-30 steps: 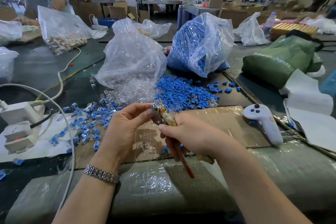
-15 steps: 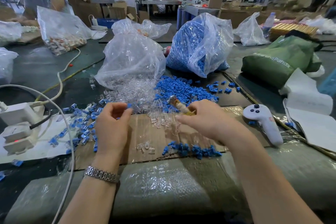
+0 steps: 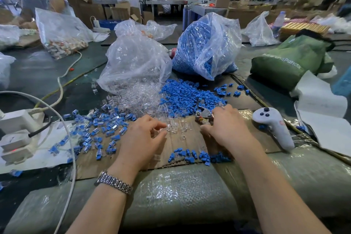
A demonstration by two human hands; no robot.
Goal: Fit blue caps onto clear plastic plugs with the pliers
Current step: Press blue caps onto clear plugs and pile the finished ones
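Observation:
My right hand (image 3: 228,129) grips the pliers (image 3: 204,115) low over the cardboard sheet (image 3: 190,138). Only the metal head shows, pointing left; the handles are hidden under my palm. My left hand (image 3: 140,138) hovers with loosely curled fingers, its fingertips at a few loose clear plugs (image 3: 176,129) on the cardboard. A heap of blue caps (image 3: 186,97) lies just behind, beside a heap of clear plugs (image 3: 133,99). Capped plugs (image 3: 98,127) are scattered to the left. A short row of blue caps (image 3: 193,155) lies near the cardboard's front edge.
A clear bag of plugs (image 3: 134,62) and a bag of blue caps (image 3: 207,43) stand behind the heaps. A white controller (image 3: 273,127) lies at the right, a power strip (image 3: 17,131) with cables at the left, a green bag (image 3: 288,59) far right. A person works at the back left.
Both hands have come down from chest height to the cardboard. My left hand went left to the capped pile, then back right to the loose clear plugs. The pliers' head now lies low.

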